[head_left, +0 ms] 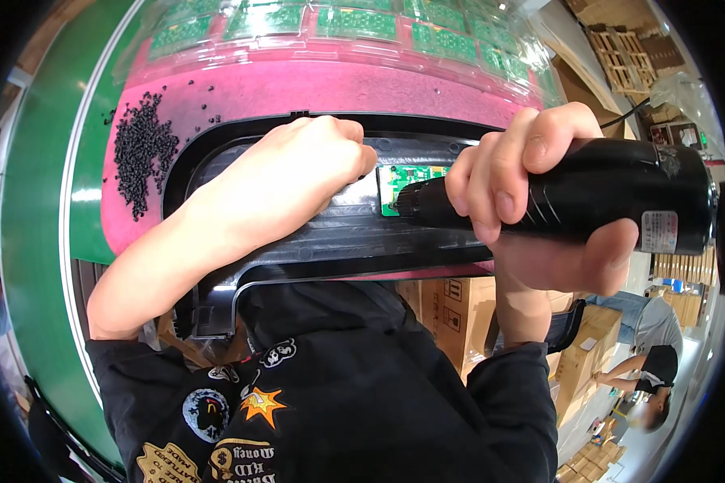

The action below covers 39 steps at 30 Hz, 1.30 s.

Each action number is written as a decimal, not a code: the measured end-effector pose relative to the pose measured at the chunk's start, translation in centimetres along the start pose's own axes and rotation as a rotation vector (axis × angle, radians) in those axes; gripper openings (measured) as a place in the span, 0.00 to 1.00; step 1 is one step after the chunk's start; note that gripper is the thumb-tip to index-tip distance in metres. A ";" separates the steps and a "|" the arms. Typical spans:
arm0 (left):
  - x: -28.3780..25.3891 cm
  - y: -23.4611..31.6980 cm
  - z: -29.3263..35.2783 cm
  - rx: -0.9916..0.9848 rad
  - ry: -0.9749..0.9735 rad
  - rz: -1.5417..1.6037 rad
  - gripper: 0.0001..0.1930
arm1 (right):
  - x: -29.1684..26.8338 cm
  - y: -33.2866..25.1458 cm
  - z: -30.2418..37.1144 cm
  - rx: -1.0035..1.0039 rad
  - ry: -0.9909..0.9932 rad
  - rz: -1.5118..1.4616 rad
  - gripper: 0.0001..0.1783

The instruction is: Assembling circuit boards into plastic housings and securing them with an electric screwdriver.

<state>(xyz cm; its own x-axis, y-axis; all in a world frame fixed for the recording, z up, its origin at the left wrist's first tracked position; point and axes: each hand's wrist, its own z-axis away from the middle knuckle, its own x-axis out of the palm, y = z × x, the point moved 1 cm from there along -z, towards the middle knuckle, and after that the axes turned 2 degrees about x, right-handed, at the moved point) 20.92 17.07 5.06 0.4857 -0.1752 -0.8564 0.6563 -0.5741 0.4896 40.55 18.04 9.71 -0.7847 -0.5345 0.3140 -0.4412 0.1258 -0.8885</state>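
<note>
My right hand (pixel 532 185) is wrapped round a thick black electric screwdriver (pixel 612 189). Its ribbed nose reaches the near edge of a green circuit board (pixel 415 174), which lies inside a long black plastic housing (pixel 298 248). The screwdriver and my fingers cover part of the board, and the bit itself is hidden. Over the housing, just left of the board, my left hand (pixel 314 165) is closed with its fingers curled under. Whatever those fingers pinch, if anything, is out of sight.
A heap of small black screws (pixel 142 153) lies on the pink mat (pixel 258 88) at left. Clear plastic trays of green circuit boards (pixel 354 24) stand along the far side. Cardboard boxes (pixel 459 318) are at near right. Another person (pixel 660 330) is farther off to the right.
</note>
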 end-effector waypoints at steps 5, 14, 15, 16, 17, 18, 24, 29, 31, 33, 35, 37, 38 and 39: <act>-0.4 0.4 0.1 -0.011 -0.023 -0.031 0.08 | 0.4 -0.3 -1.4 0.133 -0.202 0.201 0.36; -0.1 0.4 -0.3 0.163 0.200 0.223 0.10 | 1.7 0.2 -1.0 0.121 -0.135 0.204 0.40; -0.1 0.4 -0.3 0.164 0.200 0.222 0.10 | 1.4 -0.1 -1.0 0.163 -0.159 0.208 0.40; -0.1 0.4 -0.3 0.175 0.200 0.241 0.10 | 1.4 0.0 -0.9 0.161 -0.158 0.208 0.40; 0.0 0.4 -0.4 0.186 0.200 0.261 0.11 | 1.4 0.0 -0.8 0.142 -0.168 0.192 0.40; 0.0 0.5 -0.5 0.189 0.199 0.261 0.11 | 1.3 0.1 -0.6 0.123 -0.177 0.177 0.39; 0.0 0.6 -0.4 0.220 0.251 0.357 0.17 | 1.1 0.3 -1.1 0.068 -0.212 0.192 0.39; 0.3 0.6 -0.6 0.231 0.220 0.323 0.20 | 0.6 0.1 -1.2 0.080 -0.332 0.183 0.39; 0.1 0.8 -0.8 0.209 0.188 0.329 0.20 | 0.7 0.6 -1.3 0.016 -0.222 0.197 0.39; -0.6 1.2 -0.5 0.156 0.117 0.274 0.21 | 1.0 1.4 -1.5 -0.082 -0.135 0.169 0.39; -0.5 1.3 -0.4 0.141 0.101 0.293 0.21 | 0.8 1.0 -1.2 -0.071 -0.136 0.195 0.39; 0.1 0.9 -0.3 0.125 0.104 0.357 0.22 | 0.8 0.9 -1.1 -0.058 -0.142 0.219 0.39; 0.2 0.9 -0.4 0.128 0.102 0.356 0.22 | 0.7 0.9 -1.1 -0.056 -0.158 0.214 0.39; 0.2 0.8 -0.3 0.133 0.096 0.351 0.21 | 0.6 1.0 -1.0 -0.053 -0.174 0.208 0.38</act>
<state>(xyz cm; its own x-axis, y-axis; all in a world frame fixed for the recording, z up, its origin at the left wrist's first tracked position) 21.76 16.84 5.34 0.7233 -0.3076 -0.6182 0.3628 -0.5925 0.7193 39.18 18.67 9.40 -0.7764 -0.6274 0.0603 -0.3041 0.2891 -0.9077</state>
